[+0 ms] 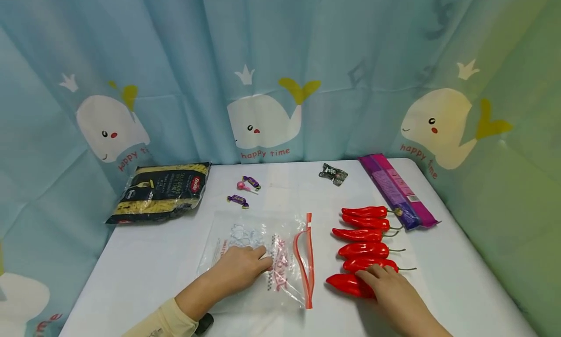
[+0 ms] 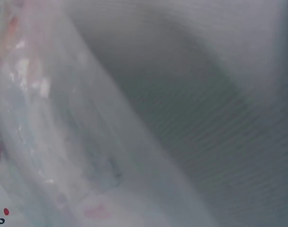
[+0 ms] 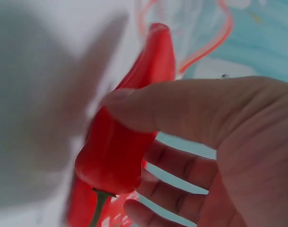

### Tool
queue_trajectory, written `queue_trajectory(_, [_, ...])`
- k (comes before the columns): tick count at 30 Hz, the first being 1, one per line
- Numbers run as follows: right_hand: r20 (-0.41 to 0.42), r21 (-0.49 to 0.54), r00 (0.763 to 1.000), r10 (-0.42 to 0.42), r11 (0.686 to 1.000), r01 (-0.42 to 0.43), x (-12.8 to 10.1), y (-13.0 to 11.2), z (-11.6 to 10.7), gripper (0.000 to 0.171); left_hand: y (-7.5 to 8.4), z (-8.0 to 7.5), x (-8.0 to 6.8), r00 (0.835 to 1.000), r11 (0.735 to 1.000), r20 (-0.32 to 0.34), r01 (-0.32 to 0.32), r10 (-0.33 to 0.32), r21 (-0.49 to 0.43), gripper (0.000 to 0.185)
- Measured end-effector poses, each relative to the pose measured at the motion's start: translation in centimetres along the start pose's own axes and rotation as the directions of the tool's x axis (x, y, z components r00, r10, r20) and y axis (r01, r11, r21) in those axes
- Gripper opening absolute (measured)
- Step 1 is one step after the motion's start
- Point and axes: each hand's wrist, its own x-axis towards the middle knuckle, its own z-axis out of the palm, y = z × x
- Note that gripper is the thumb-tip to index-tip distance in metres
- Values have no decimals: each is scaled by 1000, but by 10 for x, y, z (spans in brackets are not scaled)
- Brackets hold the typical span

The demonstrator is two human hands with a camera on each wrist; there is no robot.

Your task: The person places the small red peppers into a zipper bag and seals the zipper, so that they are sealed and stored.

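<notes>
The nearest red pepper (image 1: pixel 349 284) lies crosswise at the front of a row of six, tip toward the zip bag (image 1: pixel 263 259), stem under the right hand (image 1: pixel 394 295). That hand's thumb and fingers (image 3: pixel 182 163) curl round its glossy, tapered body. The left hand (image 1: pixel 238 269) rests flat, fingers straight, on the crinkly clear bag, whose red-edged mouth faces the peppers on the white worktop (image 1: pixel 144 264).
</notes>
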Motion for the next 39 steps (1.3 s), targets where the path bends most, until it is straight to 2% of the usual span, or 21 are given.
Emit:
queue_trajectory(4, [-50, -18, 998, -46, 999, 45, 13, -21, -9, 56, 2, 2, 1, 1000, 1000, 8, 2, -2, 17, 16])
queue_trajectory(7, [-78, -24, 991, -110, 994, 109, 28, -39, -6, 49, 4, 3, 0, 1000, 1000, 7, -1, 1, 19, 16])
queue_trajectory(11, [-96, 48, 978, -185, 981, 190, 46, -58, 5, 45, 6, 5, 0, 1000, 1000, 21, -1, 1, 9, 15])
queue_trajectory(14, [-76, 170, 984, -161, 970, 172, 50, -60, 9, 56, 7, 5, 0, 1000, 1000, 25, -2, 2, 6, 14])
queue_trajectory(17, [-83, 241, 993, -85, 965, 103, 42, -51, 6, 62, 5, 4, 0, 1000, 1000, 13, -2, 2, 9, 15])
queue_trajectory(20, [-118, 219, 992, -42, 974, 67, 31, -40, 4, 56, 2, -1, 0, 1000, 1000, 5, 11, -11, 16, 16])
queue_trajectory(23, [-112, 182, 993, -31, 982, 51, 26, -34, 7, 48, 0, -5, -3, 1000, 999, 11, 26, -26, 20, 17])
queue_trajectory(27, [-90, 191, 996, -2, 981, 19, 29, -35, 16, 41, -2, -7, -7, 1000, 1000, 14, 25, -25, 13, 17])
queue_trajectory(31, [-128, 160, 991, 40, 987, -19, 33, -39, 22, 39, -2, -5, -8, 1000, 1000, -12, 11, -11, 1, 18])
queue_trajectory(34, [-162, 120, 986, 36, 993, -16, 36, -40, 26, 34, -1, -5, -10, 999, 1000, -34, 6, -6, -3, 19])
queue_trajectory(39, [-179, 106, 984, 21, 994, -2, 39, -45, 29, 15, 0, -5, -12, 999, 1000, -40, 0, 0, -6, 18])
